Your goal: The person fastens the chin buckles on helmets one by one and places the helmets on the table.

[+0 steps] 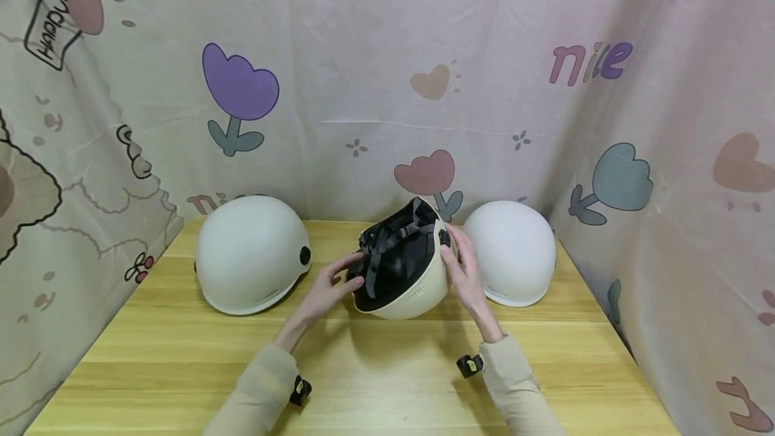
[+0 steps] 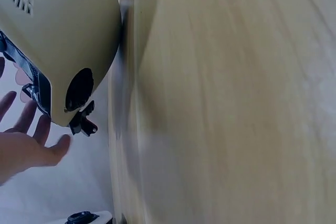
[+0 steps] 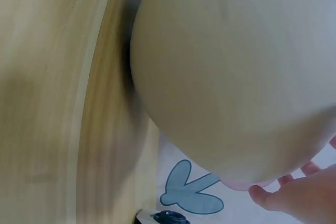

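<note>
Pastel cloth [image 1: 363,39] hangs across the back and both sides, a purple tulip [image 1: 241,86] bold on it, and below it runs a pale wooden tabletop [image 1: 387,382]. Centre stage, it's the cream helmet [image 1: 399,271], tipped over with its black hollow facing us! Dark straps [image 1: 387,244] cross that opening, and rows of small vents mark the shell near its lower edge.

Now to the hands, well apart, one on each flank. On one side the left hand [image 1: 325,288] has its fingers spread loosely, fingertips at the rim, thumb held away from them. Opposite, the right hand [image 1: 466,278] lays fairly straight fingers and a thumb against the helmet's side, right by a round black fitting [image 1: 445,238]. Does the shell touch the wood? Can't tell from these angles.

Flanking them, two more players, both dome up on the table: an off-white helmet [image 1: 251,254] on the left, well clear of the middle one, and a whiter helmet [image 1: 511,254] just beside the right hand.
</note>
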Motion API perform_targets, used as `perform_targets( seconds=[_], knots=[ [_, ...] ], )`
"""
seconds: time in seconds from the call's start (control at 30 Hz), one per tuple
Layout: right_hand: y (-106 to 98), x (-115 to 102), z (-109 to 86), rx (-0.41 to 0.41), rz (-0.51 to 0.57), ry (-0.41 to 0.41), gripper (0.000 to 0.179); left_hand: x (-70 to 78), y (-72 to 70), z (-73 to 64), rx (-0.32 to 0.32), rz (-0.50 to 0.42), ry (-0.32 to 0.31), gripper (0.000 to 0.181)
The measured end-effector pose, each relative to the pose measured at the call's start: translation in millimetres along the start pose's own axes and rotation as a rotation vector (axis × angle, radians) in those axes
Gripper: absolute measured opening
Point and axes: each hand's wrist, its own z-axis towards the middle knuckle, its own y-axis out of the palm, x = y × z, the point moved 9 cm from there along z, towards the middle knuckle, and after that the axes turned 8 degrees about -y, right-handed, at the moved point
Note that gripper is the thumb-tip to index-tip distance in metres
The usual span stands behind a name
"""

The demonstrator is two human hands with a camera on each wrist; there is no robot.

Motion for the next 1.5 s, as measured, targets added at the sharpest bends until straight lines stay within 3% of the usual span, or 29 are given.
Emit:
perform_targets(
  seconds=[0.17,0.37,0.83,1.03,1.3,1.5],
  knots=[
    [-3,-7,1.1,0.03,0.009,-0.038,0.044,-2.3,-0.2,-0.1,0.003,-0.032,-0.004,0.055],
    [-7,-9,0.4,0.057,0.022,-0.021,0.042,-5.9,-3.1,-0.5,0.031,-0.036,-0.009,0.058],
    [-4,-12,0.2,-0.026,-0.141,0.012,0.051,-15.3,-9.3,-0.9,0.088,-0.033,-0.042,0.058],
    [-7,-11,-0.3,-0.008,-0.161,-0.013,0.047,-16.5,-14.1,-2.5,0.111,-0.054,-0.016,0.056],
    [-8,-3,-1.9,0.016,-0.106,0.045,0.034,-12.2,-23.8,-5.4,0.172,-0.071,0.033,0.049],
    [-6,-22,-3.7,-0.012,-0.095,0.094,0.034,-10.5,-30.9,-7.9,0.211,-0.076,0.043,0.044]
  ],
)
